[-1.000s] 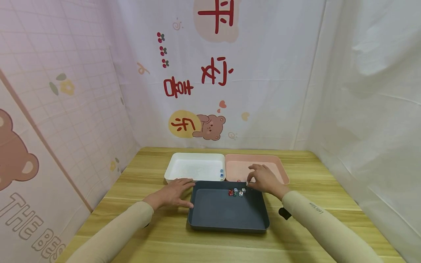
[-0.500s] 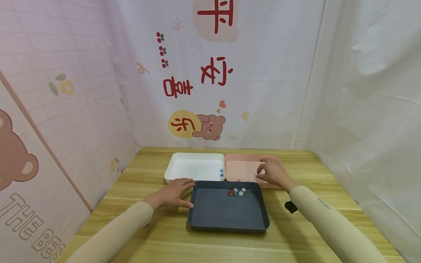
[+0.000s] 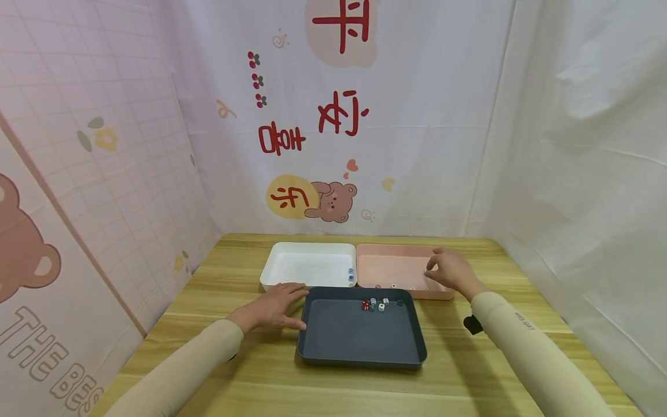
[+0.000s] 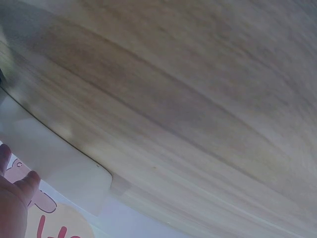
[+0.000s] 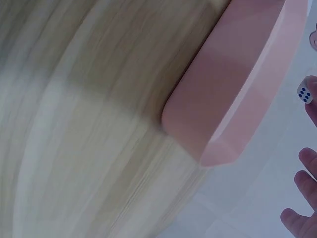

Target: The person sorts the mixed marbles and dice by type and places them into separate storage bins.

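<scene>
- While I stand here and look, one white die (image 5: 304, 93) with six dark blue dots on one face is in the air over the right part of the pink tray (image 3: 385, 265), apart from its rim.
- The right hand (image 3: 452, 273) pinches this die at the tips of its fingers; the other fingers are held away from it.
- Inside the pink tray, along its near side, I see a red-and-white die (image 3: 378, 286) and a small white die (image 3: 394, 286); some further small pieces near the hand are too small to tell.
- Just in front is the dark grey tray (image 3: 359, 339), and near its far wall lie a red die (image 3: 365, 306), several whitish dice (image 3: 382, 307), a green one, and, a little apart to the right, a dark die (image 3: 400, 302).
- The left hand (image 3: 276, 307) has its fingers spread and rests at the left edge of the dark grey tray, with the thumb at its wall.
- Beside the pink tray, on its left, is the white tray (image 3: 304, 263), with blue pieces (image 3: 351, 278) in its right near corner.
- All three trays are on a wooden table (image 3: 250, 365), and behind it hangs a pale printed cloth (image 3: 427, 116).
</scene>
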Motion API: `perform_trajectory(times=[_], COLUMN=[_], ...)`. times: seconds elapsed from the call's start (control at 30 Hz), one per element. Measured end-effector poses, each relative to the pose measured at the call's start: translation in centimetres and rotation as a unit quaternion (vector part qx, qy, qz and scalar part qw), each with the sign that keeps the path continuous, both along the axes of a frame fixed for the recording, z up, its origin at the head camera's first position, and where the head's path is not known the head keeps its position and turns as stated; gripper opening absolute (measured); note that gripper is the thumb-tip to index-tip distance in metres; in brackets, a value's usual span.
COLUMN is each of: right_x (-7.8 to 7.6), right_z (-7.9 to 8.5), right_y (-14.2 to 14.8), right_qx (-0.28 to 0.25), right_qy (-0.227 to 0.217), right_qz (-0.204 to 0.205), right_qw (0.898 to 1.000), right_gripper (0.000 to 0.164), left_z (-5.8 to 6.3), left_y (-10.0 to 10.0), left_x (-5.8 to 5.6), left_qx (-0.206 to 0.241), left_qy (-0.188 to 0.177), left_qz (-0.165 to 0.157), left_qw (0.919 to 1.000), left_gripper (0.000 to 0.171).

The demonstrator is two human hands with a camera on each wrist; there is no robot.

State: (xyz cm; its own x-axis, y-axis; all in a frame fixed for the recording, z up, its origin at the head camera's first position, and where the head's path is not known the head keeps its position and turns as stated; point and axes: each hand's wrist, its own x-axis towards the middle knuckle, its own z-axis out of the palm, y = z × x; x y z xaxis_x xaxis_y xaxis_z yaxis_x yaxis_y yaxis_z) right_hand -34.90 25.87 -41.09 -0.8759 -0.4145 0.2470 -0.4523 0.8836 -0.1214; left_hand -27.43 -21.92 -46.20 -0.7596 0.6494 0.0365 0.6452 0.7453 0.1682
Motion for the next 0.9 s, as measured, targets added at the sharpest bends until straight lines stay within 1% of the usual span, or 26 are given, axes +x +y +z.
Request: perform_trajectory(times=[0.2, 0.4, 0.53, 0.7, 0.9], right_x=[-0.2, -0.1, 0.1, 0.2, 0.3], right_z=[-0.2, -0.2, -0.5, -0.6, -0.9], right_y=[1.2, 1.9, 2.1, 2.3, 2.6], right_qx=[0.006, 0.034, 0.043, 0.030, 0.027], right_qy=[-0.006, -0.010, -0.035, -0.073, -0.083], right_qz=[-0.024, -0.043, -0.066, -0.098, -0.109], right_qw=[1.000, 0.998, 0.996, 0.992, 0.990], right_gripper=[0.011, 0.010, 0.010, 0.009, 0.008], left_z=[0.1, 0.1, 0.1, 0.0, -0.2], left_y=[0.0, 0.0, 0.0, 0.0, 0.0], left_x=[0.0, 0.0, 0.0, -0.1, -0.1], left_qx=[0.000, 0.000, 0.003, 0.009, 0.005], left_qy=[0.000, -0.002, -0.002, 0.002, 0.009], left_qz=[-0.001, -0.001, -0.005, -0.010, -0.010], left_qw=[1.0000, 1.0000, 1.0000, 0.9999, 0.9999], left_gripper=[0.093, 0.093, 0.092, 0.090, 0.090])
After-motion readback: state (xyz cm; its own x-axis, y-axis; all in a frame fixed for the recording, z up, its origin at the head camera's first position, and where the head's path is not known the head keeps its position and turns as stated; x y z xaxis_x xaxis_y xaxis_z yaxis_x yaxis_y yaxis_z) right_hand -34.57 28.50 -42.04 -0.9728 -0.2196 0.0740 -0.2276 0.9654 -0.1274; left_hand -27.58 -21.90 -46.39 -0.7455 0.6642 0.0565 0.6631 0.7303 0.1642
